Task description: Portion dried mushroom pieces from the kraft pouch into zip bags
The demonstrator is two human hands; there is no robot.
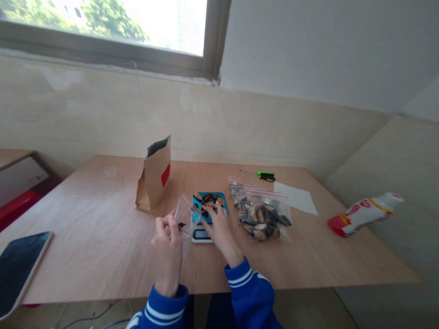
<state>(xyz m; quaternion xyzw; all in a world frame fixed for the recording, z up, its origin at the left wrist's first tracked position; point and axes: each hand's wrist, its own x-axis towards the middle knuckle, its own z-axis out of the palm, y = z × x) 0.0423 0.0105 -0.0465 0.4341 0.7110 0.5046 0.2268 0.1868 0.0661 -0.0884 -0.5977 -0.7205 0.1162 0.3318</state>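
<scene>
My left hand (167, 243) is closed on the edge of a clear zip bag (186, 214), which stands open beside the scale and has a small dark piece in it. My right hand (222, 230) reaches over a small kitchen scale (224, 197) with a blue top and a white front. Its fingers are apart, with the tips at a heap of dark-edged dried slices (208, 198), perhaps dried mushroom. The scale's display (201, 234) is partly covered by that hand, and its digits are too small to read.
Filled zip bags (262, 218) of similar slices lie right of the scale. Behind them are a green-and-black screwdriver (266, 175) and white paper (298, 197). A brown paper pouch (154, 180) stands left, a tablet (17, 273) lies far left, and a white-and-red bottle (365, 214) is at right.
</scene>
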